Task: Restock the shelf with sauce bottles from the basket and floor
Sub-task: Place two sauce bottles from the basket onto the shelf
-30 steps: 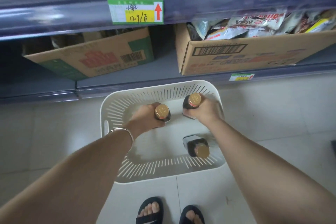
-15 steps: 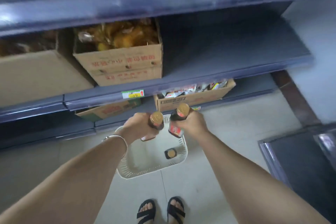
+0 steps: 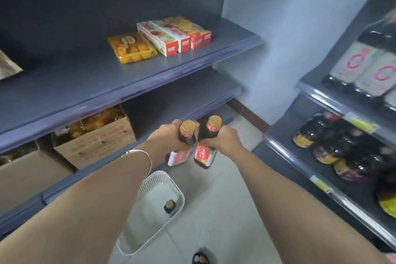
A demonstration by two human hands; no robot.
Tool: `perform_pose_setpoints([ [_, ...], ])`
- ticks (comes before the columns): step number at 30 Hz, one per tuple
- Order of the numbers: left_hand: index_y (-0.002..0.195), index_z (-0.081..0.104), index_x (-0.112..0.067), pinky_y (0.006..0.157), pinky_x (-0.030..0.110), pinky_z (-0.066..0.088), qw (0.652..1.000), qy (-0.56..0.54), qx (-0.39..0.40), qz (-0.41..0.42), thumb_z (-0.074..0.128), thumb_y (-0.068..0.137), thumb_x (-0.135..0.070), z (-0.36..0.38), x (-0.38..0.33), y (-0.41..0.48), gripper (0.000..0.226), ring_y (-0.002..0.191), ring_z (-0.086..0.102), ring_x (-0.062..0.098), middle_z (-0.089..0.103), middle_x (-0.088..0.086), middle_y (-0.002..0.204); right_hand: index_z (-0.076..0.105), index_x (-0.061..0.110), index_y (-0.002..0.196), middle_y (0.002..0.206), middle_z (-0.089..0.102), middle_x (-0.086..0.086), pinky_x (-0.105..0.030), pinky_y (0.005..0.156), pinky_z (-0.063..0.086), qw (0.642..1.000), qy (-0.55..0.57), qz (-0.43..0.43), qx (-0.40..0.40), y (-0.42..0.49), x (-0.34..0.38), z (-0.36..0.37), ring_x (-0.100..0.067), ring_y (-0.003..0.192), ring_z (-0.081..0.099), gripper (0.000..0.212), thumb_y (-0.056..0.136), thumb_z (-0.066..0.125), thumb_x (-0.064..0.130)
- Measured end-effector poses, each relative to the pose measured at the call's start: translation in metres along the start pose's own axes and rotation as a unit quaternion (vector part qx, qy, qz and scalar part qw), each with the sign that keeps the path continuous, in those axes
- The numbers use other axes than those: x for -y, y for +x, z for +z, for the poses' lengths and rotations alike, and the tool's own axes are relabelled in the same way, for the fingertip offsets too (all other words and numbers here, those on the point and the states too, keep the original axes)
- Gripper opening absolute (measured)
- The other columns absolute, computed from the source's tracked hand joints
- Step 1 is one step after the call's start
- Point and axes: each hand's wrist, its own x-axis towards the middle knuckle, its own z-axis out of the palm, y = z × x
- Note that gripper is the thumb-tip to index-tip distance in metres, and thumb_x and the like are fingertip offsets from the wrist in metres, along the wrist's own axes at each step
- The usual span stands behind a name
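2 sauce bottles up side by side over the aisle floor, shoulders nearly touching: left hand (image 3: 165, 138) curled tight round the neck of the left bottle (image 3: 179, 157), right hand (image 3: 224, 142) clamped round the right bottle (image 3: 204, 155). 1 more bottle (image 3: 170, 207) stands upright in the white basket (image 3: 177, 188) on the floor below, near its right wall. Grey shelf (image 3: 85, 83) ahead shows wide open surface up to its front lip, left of 1 yellow tray pack (image 3: 131, 49) and 3 red-and-white boxes (image 3: 171, 36); the side shelf (image 3: 282, 133) at right carries dark bottles (image 3: 334, 141), too blurred to count.
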Motion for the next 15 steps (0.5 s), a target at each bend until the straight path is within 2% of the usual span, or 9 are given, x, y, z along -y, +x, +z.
perform_pose_setpoints([
  [2,0.112,0.049,-0.028,0.079,0.035,0.056,0.999,0.012,0.02,0.036,0.074,0.058,-0.043,0.006,-0.034,-0.009,0.061,0.087,0.064,0.021,0.065,-0.001,0.097,0.061,0.018,0.104,0.102,0.068,-0.004,-0.031,0.081,0.051,0.999,0.028,0.018,-0.033,-0.027,-0.016,-0.032,-0.021,0.093,0.063,0.048,0.063,0.08,0.033],
  [5,0.109,0.054,-0.027,0.078,0.031,0.053,0.992,0.04,0.06,0.1,0.077,0.056,-0.041,0.026,-0.091,-0.02,0.059,0.087,0.063,0.019,0.066,-0.002,0.1,0.059,0.024,0.108,0.103,0.068,-0.002,-0.035,0.087,0.052,0.993,0.064,0.041,-0.088,-0.067,-0.05,-0.085,-0.022,0.097,0.063,0.053,0.06,0.079,0.034],
  [8,0.102,0.054,-0.031,0.067,0.02,0.048,0.979,0.044,0.119,0.162,0.079,0.057,-0.036,0.056,-0.162,-0.032,0.051,0.075,0.062,0.01,0.065,-0.01,0.088,0.055,0.022,0.108,0.106,0.067,-0.003,-0.036,0.087,0.051,0.985,0.061,0.085,-0.137,-0.11,-0.092,-0.145,-0.023,0.1,0.061,0.053,0.063,0.078,0.037],
  [10,0.095,0.053,-0.034,0.067,0.019,0.047,0.965,0.054,0.146,0.212,0.08,0.059,-0.035,0.081,-0.213,-0.043,0.045,0.07,0.059,0.004,0.061,-0.013,0.08,0.054,0.02,0.108,0.107,0.067,-0.004,-0.037,0.087,0.051,0.979,0.057,0.107,-0.165,-0.141,-0.125,-0.188,-0.024,0.101,0.062,0.052,0.065,0.078,0.035],
  [12,0.092,0.051,-0.036,0.07,0.021,0.047,0.947,0.074,0.163,0.265,0.079,0.058,-0.039,0.109,-0.267,-0.056,0.044,0.073,0.06,0.006,0.061,-0.014,0.079,0.056,0.02,0.111,0.108,0.067,-0.003,-0.033,0.085,0.05,0.969,0.055,0.13,-0.203,-0.174,-0.16,-0.23,-0.023,0.101,0.061,0.053,0.065,0.078,0.036],
  [15,0.103,0.052,-0.031,0.073,0.022,0.043,0.916,0.099,0.199,0.335,0.079,0.059,-0.038,0.157,-0.349,-0.079,0.052,0.083,0.06,0.012,0.061,-0.01,0.086,0.059,0.02,0.111,0.107,0.068,-0.003,-0.029,0.084,0.049,0.952,0.049,0.162,-0.255,-0.228,-0.217,-0.292,-0.021,0.101,0.062,0.053,0.065,0.078,0.04],
])
